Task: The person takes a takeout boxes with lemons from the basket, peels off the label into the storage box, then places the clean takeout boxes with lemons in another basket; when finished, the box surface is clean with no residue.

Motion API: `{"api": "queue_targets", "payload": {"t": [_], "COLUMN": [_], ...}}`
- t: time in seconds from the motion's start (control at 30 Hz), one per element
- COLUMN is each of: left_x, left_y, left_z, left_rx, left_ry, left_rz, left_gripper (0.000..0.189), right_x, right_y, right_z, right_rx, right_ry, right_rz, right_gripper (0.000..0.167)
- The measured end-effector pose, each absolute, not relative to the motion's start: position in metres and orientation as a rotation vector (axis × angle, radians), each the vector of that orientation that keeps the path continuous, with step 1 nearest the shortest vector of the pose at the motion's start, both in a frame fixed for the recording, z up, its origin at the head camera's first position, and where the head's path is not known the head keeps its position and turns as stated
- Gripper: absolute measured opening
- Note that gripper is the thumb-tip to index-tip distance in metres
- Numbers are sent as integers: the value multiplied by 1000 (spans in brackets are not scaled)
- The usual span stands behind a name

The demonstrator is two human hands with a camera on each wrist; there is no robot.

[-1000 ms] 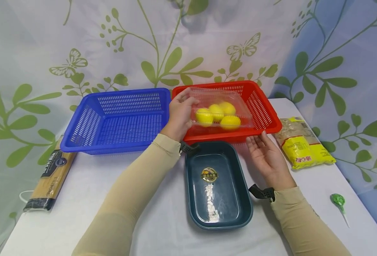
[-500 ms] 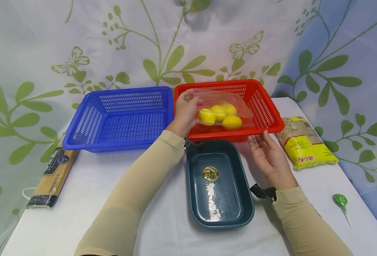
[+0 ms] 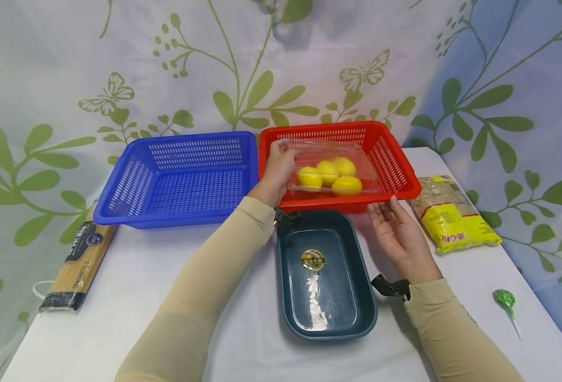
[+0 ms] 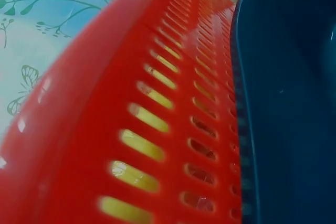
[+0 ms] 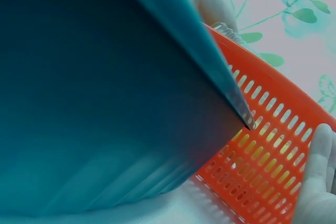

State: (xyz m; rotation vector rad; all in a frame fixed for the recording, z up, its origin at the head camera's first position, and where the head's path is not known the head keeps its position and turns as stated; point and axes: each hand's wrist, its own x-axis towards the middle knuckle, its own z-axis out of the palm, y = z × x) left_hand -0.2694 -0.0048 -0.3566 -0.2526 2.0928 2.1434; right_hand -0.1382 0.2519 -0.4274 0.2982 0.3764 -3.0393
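My left hand [image 3: 279, 170] grips the left end of a clear plastic box [image 3: 369, 178] inside the red basket [image 3: 395, 159]. Through the lid show several round yellow pieces [image 3: 347, 185], one with a ridged side. Below the basket's front right rim, my right hand [image 3: 400, 239] lies palm up, its fairly straight fingertips touching the rim. The right wrist view has the fingers [image 5: 317, 166] against the slotted red wall [image 5: 262, 145]. In the left wrist view, yellow shows through the slots of the basket wall [image 4: 173, 108], and the left hand is mostly out of sight.
A dark teal tray [image 3: 343, 297] with a gold label stands between the forearms. The blue basket [image 3: 138, 220] sits beside the red one. A spaghetti pack [image 3: 78, 265] lies far left, a yellow-and-clear food bag [image 3: 453, 217] right, and a green lollipop [image 3: 504, 298] front right.
My left hand has lowered the clear box slightly, so it sits deeper in the red basket. The right hand keeps its place at the rim.
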Motion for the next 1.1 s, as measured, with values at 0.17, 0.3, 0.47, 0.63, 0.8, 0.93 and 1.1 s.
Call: {"api": "queue_targets", "payload": {"t": [0.17, 0.3, 0.47, 0.63, 0.8, 0.93, 1.1], "left_x": [-267, -268, -268, -266, -265, -263, -245], "left_y": [-3, 1, 2, 0, 0, 0, -6], "left_z": [-357, -357, -357, -358, -357, -355, -346], "left_rx": [-315, -337, -341, -317, -263, -129, 326], "left_ry": [2145, 2172, 2201, 2255, 2302, 2422, 2741], "left_rz": [2043, 1941, 1915, 1925, 1999, 2042, 2002], "left_gripper": [44, 47, 49, 51, 51, 48, 47], "right_x": [-137, -135, -136, -137, -138, -139, -137], "right_y": [252, 253, 252, 250, 250, 250, 252], "right_z": [-427, -427, -427, -427, -427, -428, -428], "right_rx": [300, 290, 270, 275, 291, 299, 306], "right_ry": [374, 383, 406, 397, 384, 394, 411], "right_rz": [-3033, -3040, -3034, -3026, -3023, -3025, -3029], "right_gripper": [67, 65, 66, 66, 65, 67, 68]}}
